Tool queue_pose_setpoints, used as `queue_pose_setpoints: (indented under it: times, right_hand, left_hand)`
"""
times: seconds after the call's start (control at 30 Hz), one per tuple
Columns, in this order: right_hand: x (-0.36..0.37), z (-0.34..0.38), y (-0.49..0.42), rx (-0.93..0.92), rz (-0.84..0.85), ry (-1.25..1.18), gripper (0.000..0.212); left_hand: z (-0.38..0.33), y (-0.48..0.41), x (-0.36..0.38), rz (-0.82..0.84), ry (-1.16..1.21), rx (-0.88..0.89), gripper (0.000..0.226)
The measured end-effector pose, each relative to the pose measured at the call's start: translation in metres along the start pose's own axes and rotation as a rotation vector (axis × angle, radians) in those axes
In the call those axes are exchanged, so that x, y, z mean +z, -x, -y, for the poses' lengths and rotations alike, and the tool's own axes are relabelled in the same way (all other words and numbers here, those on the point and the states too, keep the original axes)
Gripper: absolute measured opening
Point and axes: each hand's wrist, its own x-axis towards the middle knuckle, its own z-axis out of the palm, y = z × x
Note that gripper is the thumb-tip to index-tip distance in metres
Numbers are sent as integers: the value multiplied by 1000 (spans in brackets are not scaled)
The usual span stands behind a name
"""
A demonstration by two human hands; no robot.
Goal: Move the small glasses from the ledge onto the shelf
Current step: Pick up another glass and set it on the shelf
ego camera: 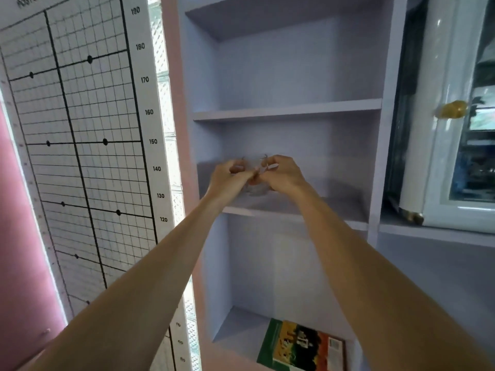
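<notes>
Both arms reach up into a pale lilac shelf unit. My left hand (227,178) and my right hand (281,174) meet over the middle shelf (334,210), fingers curled around small clear glasses (255,190). The glasses are blurred and mostly hidden by my fingers; their bases sit at or just above the shelf board. I cannot tell whether there are one or two of them. The ledge they came from is out of view.
An empty shelf (289,111) lies above. A colourful book (300,344) lies on the lowest shelf. A height chart (80,129) covers the wall at left. A white glass-door cabinet (455,129) with a gold knob stands at right.
</notes>
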Motion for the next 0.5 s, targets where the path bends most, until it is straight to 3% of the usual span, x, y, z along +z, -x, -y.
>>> queue_pose_setpoints:
  times: [0.07, 0.13, 0.23, 0.4, 0.5]
  right_hand:
    - [6, -7, -13, -15, -10, 9, 17]
    - [11, -13, -24, -9, -3, 35, 16]
    - [18, -18, -38, 11, -27, 118, 14]
    - [29, -20, -51, 66, -25, 130, 22]
    - [37, -22, -53, 72, -29, 121, 23]
  left_hand:
    - [12, -16, 3, 1, 16, -12, 60]
    - [20, -29, 5, -2, 60, -41, 69]
    - [20, -38, 5, -10, 127, -69, 59]
    - [66, -82, 11, -13, 241, -144, 106]
    - [73, -91, 10, -6, 187, -120, 107]
